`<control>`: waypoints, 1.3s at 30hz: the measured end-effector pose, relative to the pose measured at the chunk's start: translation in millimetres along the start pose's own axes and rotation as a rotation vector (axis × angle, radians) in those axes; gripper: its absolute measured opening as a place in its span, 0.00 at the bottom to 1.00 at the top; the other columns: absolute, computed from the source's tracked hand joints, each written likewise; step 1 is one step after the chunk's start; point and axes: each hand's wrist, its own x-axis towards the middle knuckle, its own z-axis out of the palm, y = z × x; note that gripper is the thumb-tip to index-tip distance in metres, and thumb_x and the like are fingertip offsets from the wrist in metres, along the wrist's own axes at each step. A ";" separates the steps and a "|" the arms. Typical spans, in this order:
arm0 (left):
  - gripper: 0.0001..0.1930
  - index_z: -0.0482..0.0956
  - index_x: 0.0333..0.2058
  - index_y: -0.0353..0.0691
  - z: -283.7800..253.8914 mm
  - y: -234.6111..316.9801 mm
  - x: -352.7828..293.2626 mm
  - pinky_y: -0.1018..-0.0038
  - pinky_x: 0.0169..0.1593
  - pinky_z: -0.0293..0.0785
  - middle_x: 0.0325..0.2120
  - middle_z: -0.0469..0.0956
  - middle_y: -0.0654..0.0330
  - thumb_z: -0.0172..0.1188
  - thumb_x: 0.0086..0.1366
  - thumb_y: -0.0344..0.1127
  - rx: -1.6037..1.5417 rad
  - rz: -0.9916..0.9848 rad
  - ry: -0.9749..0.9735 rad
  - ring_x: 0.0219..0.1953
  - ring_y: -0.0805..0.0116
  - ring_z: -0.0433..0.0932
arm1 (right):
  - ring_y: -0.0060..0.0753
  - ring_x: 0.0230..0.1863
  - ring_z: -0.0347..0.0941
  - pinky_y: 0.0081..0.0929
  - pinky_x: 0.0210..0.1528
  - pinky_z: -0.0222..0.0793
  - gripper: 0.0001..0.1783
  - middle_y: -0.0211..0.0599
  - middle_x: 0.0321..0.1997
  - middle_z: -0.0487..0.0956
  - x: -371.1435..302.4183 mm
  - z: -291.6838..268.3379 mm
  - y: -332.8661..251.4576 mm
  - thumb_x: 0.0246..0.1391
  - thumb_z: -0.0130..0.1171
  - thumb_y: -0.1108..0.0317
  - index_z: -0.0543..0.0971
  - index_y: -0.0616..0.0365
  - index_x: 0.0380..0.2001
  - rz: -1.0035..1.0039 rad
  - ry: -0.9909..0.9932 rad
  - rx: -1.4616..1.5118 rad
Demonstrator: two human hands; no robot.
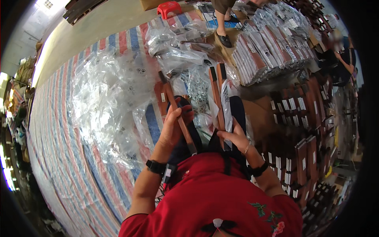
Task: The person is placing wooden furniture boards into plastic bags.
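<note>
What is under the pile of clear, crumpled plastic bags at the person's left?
The clear plastic pile lies on a red, white and blue striped sheet, visible along its left and lower edges. Anything beneath the middle is covered by the bags and cannot be seen.

The bare floor [92,37] shows at abt 10-11 o'clock; a red/white/blue striped tarp [55,130] covers it from approx 8 to 11. Big heap of clear plastic bags [106,106] sits on the tarp at 9ish, more crumpled clear plastic [162,39] nr 12. Red plastic stool [169,8] stands by the tarp's far edge, approx 12 too.
</note>
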 end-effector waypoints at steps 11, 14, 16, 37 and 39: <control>0.23 0.63 0.54 0.39 37.0 -34.3 22.8 0.66 0.59 0.62 0.50 0.70 0.58 0.55 0.61 0.36 0.109 -0.053 -0.055 0.53 0.65 0.68 | 0.22 0.42 0.71 0.19 0.42 0.70 0.38 0.33 0.44 0.73 1.2 13.8 -4.1 0.41 0.71 0.70 0.63 0.62 0.55 -0.057 0.041 0.005; 0.25 0.62 0.55 0.41 38.2 -41.3 26.1 0.68 0.57 0.64 0.48 0.70 0.60 0.59 0.60 0.36 0.110 -0.074 -0.105 0.51 0.67 0.70 | 0.20 0.40 0.71 0.18 0.38 0.70 0.38 0.31 0.42 0.73 2.5 19.5 -3.5 0.43 0.71 0.67 0.63 0.61 0.55 -0.160 0.013 -0.018; 0.29 0.61 0.56 0.42 39.5 -47.1 28.0 0.68 0.56 0.66 0.47 0.71 0.60 0.62 0.58 0.37 0.186 -0.049 -0.040 0.51 0.68 0.70 | 0.19 0.39 0.70 0.18 0.39 0.70 0.37 0.30 0.40 0.73 -4.6 19.2 -11.5 0.44 0.71 0.65 0.64 0.61 0.56 0.023 -0.033 0.037; 0.23 0.72 0.50 0.40 2.6 -82.6 41.1 0.66 0.55 0.70 0.46 0.76 0.57 0.56 0.63 0.50 -0.203 -0.332 -0.189 0.49 0.64 0.74 | 0.36 0.28 0.73 0.26 0.32 0.67 0.11 0.43 0.31 0.77 -24.0 20.2 -13.3 0.59 0.52 0.69 0.75 0.68 0.40 -0.707 0.233 -0.589; 0.26 0.68 0.54 0.41 -4.8 -93.9 47.8 0.66 0.54 0.70 0.48 0.74 0.58 0.57 0.62 0.49 -0.178 -0.324 -0.210 0.49 0.64 0.74 | 0.30 0.31 0.73 0.24 0.35 0.67 0.12 0.39 0.32 0.78 -27.8 4.7 2.1 0.61 0.51 0.68 0.76 0.67 0.40 -0.593 0.405 -0.481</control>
